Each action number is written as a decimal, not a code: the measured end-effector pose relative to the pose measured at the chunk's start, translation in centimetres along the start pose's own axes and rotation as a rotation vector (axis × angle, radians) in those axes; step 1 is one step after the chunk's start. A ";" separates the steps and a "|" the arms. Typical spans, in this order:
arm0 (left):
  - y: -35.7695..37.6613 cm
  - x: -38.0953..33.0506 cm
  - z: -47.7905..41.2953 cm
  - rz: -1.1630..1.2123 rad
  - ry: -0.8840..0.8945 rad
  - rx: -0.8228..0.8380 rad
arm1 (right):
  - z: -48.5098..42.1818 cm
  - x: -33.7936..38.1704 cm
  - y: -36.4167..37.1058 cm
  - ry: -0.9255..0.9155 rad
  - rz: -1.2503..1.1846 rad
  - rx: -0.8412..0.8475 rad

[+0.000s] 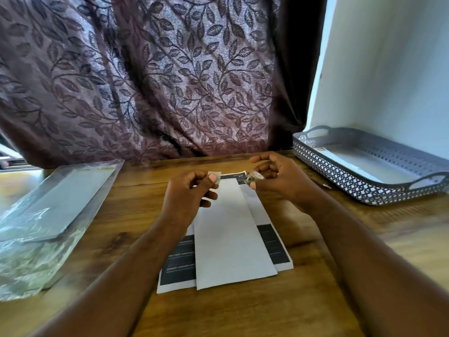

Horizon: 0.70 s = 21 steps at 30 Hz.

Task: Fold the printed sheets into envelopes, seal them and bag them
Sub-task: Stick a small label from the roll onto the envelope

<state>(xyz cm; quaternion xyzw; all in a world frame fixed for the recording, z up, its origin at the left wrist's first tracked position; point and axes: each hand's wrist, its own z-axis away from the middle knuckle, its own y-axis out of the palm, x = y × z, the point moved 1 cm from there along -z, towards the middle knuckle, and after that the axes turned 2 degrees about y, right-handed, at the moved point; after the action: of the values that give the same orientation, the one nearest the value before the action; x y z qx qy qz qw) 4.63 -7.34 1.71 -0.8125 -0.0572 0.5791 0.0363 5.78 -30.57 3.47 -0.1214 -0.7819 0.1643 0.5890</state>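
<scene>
1. Brown wood-grain table point(243, 312), viewed from a head-worn camera looking forward and down, with two bare forearms reaching in from the near edge.
2. At the middle of the table, lying flat: a folded printed sheet point(233, 234), long and narrow, running from the near edge toward the far edge. Plain white panel folded over the top. Dark printed bands with pale lettering showing on both sides toward the near end, and a dark strip at the far end.
3. Left hand point(192, 193) raised just above the far left part of the sheet, fingers curled, thumb and forefinger pinching a short piece of clear tape point(215, 176).
4. Right hand point(279, 176) raised above the sheet's far right corner, thumb and fingers curled round a small tape roll point(254, 179). Roll blurred, finer detail not readable. Hands near each other, with a small gap between the tape piece and the roll.
5. Along the left edge of the table: a pile of clear plastic bags point(48, 215), glossy and crinkled, with the uppermost lying flat.
6. At the far right corner: a grey tray point(340, 181) with lattice walls and cut-out handles, and white paper point(369, 166) lying inside.
7. Just beside the tray's near wall, on the wood: a slim pen-like object point(325, 184), too small to identify with certainty.
8. Behind the far edge: a purple-brown curtain point(145, 81) with a leaf pattern. To its right, a pale wall point(388, 69).
</scene>
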 end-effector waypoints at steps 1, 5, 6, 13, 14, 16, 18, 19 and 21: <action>0.1 0.0 0.0 -0.004 0.004 0.006 | -0.3 -0.6 -0.7 0.030 0.157 -0.080; 0.4 0.1 -0.1 -0.037 0.034 0.043 | -0.2 -2.8 -3.7 0.158 0.674 -0.357; 0.4 0.2 -0.1 -0.053 0.047 0.053 | 0.0 -3.1 -4.2 0.185 0.709 -0.394; 0.4 0.5 0.0 -0.135 0.104 0.083 | -0.3 -4.7 -5.1 0.297 0.823 -0.378; 0.5 0.4 0.0 -0.128 0.102 0.085 | -0.3 -4.8 -5.2 0.304 0.839 -0.364; 0.6 0.2 0.2 -0.119 0.105 0.084 | -0.2 -4.2 -5.0 0.283 0.869 -0.391; 0.6 -0.1 0.3 -0.191 0.150 0.098 | -0.3 -2.9 -4.3 0.190 0.799 -0.463; 0.4 -0.2 0.5 -0.278 0.205 0.103 | -0.3 -1.9 -3.7 0.155 0.661 -0.447; 0.0 -0.3 0.7 -0.528 0.420 0.094 | 0.2 0.2 -2.0 0.200 0.203 -0.225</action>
<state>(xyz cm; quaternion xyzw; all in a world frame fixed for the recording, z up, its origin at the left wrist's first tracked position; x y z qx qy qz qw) 3.87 -7.38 1.78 -0.8686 -0.2299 0.3718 0.2333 5.55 -32.36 4.44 -0.2805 -0.7167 0.1217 0.6268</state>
